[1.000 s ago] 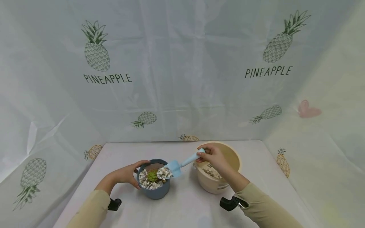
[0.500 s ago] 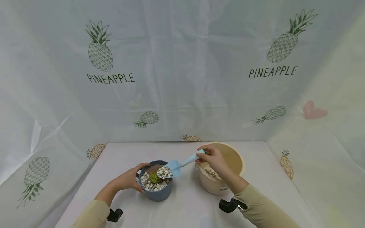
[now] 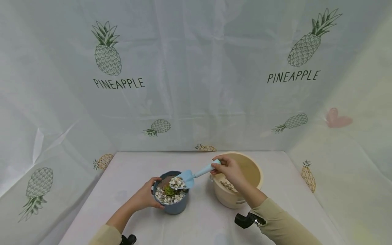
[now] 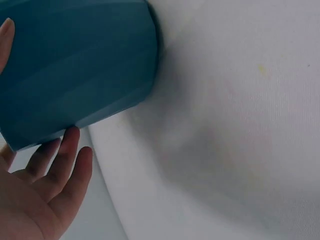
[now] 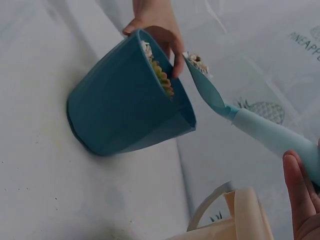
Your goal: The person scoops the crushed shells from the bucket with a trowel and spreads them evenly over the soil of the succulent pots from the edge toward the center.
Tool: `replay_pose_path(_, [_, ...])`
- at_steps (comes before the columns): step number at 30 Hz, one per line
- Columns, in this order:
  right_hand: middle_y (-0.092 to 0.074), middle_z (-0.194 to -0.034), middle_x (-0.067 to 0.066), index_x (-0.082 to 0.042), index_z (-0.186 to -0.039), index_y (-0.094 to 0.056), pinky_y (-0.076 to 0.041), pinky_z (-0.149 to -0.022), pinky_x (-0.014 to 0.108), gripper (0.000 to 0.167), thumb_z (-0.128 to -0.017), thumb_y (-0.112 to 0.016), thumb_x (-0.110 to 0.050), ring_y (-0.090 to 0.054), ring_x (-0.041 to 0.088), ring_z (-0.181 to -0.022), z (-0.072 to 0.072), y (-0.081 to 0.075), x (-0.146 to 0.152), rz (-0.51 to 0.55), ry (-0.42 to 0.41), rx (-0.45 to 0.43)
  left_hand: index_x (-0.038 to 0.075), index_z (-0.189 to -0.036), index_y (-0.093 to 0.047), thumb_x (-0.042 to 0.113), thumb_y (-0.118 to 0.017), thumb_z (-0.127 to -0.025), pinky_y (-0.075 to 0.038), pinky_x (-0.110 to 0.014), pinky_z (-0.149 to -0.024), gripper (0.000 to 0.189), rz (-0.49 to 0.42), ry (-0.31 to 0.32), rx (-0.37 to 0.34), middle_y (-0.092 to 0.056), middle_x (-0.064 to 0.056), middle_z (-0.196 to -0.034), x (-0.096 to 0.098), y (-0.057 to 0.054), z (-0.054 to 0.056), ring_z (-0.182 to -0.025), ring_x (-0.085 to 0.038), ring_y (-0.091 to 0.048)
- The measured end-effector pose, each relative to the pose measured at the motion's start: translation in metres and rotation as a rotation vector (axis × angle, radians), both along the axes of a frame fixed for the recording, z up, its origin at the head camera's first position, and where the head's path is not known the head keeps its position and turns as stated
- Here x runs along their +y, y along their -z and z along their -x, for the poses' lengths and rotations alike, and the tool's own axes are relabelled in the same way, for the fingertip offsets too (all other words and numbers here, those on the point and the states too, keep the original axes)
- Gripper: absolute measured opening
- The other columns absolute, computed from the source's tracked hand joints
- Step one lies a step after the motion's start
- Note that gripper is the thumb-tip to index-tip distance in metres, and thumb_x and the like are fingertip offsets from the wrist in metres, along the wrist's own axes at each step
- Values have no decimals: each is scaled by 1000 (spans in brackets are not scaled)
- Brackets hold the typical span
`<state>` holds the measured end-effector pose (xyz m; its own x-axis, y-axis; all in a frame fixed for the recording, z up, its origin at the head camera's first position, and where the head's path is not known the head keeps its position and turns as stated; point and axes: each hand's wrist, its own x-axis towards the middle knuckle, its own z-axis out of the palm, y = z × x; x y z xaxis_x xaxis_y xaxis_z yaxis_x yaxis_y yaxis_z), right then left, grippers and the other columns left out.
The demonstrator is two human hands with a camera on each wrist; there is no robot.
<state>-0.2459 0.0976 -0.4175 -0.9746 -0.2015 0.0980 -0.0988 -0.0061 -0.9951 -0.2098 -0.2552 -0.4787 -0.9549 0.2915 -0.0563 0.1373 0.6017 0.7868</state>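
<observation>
A blue flower pot [image 3: 176,208] stands at the left middle of the table, with a green succulent [image 3: 169,190] and white pebbles inside. My left hand [image 3: 146,196] grips the pot from its left side, thumb toward the front and fingers at the far rim; the left wrist view shows fingertips against the blue wall. Above the pot's right rim is a light blue trowel [image 3: 189,178], its blade heaped with pebbles [image 3: 177,183]. My right hand [image 3: 230,172] holds the trowel by the end of its handle. The right wrist view shows the loaded blade [image 5: 205,87] beside the pot's mouth.
A cream bucket [image 3: 225,197] with a side handle stands right of the pot, under my right forearm, with pebbles [image 3: 227,185] at its bottom. A white cloth [image 3: 205,224] covers the table. Pineapple-printed sheeting [image 3: 196,85] hangs behind and at both sides.
My left hand and forearm have shifted right, and the pot has moved slightly right, further under the trowel's blade. The right hand still holds the trowel in nearly the same place, pebbles on it.
</observation>
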Motion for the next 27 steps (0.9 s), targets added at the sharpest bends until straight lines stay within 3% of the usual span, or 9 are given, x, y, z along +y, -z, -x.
replay_pose_path(7, [-67, -91, 15, 11, -118, -56, -58, -74, 41, 27, -93, -62, 2, -70, 23, -75, 0, 2, -1, 14, -1, -3, -4, -138, -39, 16, -99, -51, -45, -57, -93, 107, 51, -93, 32, -49, -25, -129, 12, -1, -10, -120, -45, -49])
replay_pose_path(11, [-67, -92, 15, 11, -118, -56, -57, -76, 42, 27, -93, -63, 2, -70, 24, -76, 1, 3, -1, 7, -2, 2, -7, -137, -38, 15, -98, -50, -42, -58, -96, 108, 46, -143, 54, -48, -27, -128, 22, 0, -14, -121, -47, -47])
replay_pose_path(16, [-67, -93, 16, 11, -118, -56, -57, -75, 41, 28, -93, -64, 1, -70, 25, -76, 1, 3, 1, 3, -2, 15, -10, -136, -36, 24, -98, -52, -43, -58, -96, 110, 96, -171, 76, -47, -31, -127, 35, 0, -19, -121, -49, -46])
replay_pose_path(21, [-68, -93, 15, 11, -118, -56, -57, -75, 40, 29, -93, -64, -1, -70, 25, -77, 0, 3, 2, 2, -20, 14, -7, -138, -37, 24, -98, -55, -41, -59, -98, 108, 78, -134, 50, -44, -29, -132, 32, 0, -18, -125, -48, -43])
replay_pose_path(27, [-68, -95, 15, 11, -118, -56, -57, -76, 42, 29, -93, -64, -1, -70, 24, -76, 0, 3, 0, 5, -35, 12, -2, -139, -37, 24, -95, -61, -43, -58, -94, 100, 54, 28, 17, -42, -27, -137, 12, -4, -7, -125, -46, -43])
